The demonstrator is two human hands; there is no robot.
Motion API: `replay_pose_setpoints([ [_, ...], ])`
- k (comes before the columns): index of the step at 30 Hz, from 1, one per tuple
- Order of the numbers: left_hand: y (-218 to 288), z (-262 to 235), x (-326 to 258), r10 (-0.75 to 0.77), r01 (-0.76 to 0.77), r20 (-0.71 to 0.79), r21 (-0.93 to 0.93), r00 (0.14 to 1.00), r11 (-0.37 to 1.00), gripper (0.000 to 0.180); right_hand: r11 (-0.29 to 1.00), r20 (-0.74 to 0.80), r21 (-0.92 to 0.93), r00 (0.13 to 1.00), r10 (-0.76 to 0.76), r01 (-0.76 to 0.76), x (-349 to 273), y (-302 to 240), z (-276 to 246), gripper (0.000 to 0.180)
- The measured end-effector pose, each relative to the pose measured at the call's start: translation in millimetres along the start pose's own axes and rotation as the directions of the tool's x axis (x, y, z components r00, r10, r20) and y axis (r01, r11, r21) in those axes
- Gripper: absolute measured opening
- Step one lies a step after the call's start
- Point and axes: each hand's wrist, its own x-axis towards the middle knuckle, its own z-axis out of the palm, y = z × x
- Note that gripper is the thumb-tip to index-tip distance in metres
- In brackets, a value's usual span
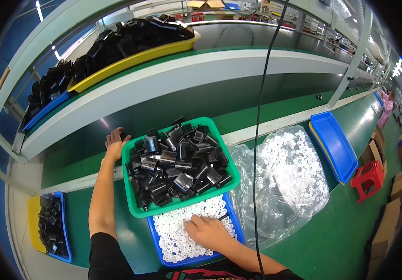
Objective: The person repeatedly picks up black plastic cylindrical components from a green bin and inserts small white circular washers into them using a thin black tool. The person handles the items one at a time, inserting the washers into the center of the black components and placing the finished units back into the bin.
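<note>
My left hand (113, 143) reaches past the green tray's left side to the dark belt, fingers bent around a small black plastic part (124, 136) that is mostly hidden. The green tray (135, 212) is heaped with glossy black plastic parts (182, 161). It overlaps the far end of a blue tray (156, 242) full of small white plastic rings (175, 235). My right hand (209, 232) is down among these rings with its fingers curled. A thin black rod (224, 216) sticks out beside its knuckles; the grip on it is partly hidden.
A clear plastic bag (285, 172) of white rings lies to the right, beside stacked blue trays (334, 144) and a red stool (368, 181). A black cable (257, 140) hangs in front. More black parts fill a yellow tray (135, 60) above and a blue tray (63, 228) at left.
</note>
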Motion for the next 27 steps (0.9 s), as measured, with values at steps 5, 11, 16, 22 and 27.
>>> replay_pose_setpoints([
  [5,-19,-14,-2,0.021,-0.068,-0.248,-0.179,0.969,0.981,0.037,0.992,-0.075,0.126,0.997,-0.002,0.012,5,-3,2,0.013],
  [11,116,-103,-51,0.303,-0.280,0.001,-0.375,0.953,0.884,0.031,0.987,0.010,0.155,0.999,0.045,-0.046,4,-3,-2,0.022],
  [16,146,-98,-78,0.334,-0.326,0.028,-0.159,0.942,0.932,0.051,0.982,-0.017,0.185,0.999,0.028,-0.024,3,-3,0,0.026],
  [22,151,-91,-86,0.239,-0.201,0.053,-0.383,0.970,0.902,0.051,0.977,-0.090,0.211,0.996,-0.004,0.023,4,0,-4,0.031],
  [27,144,-109,-121,0.278,-0.237,-0.057,-0.702,0.959,0.672,0.043,0.971,-0.165,0.206,0.982,-0.087,0.121,7,1,-3,0.030],
])
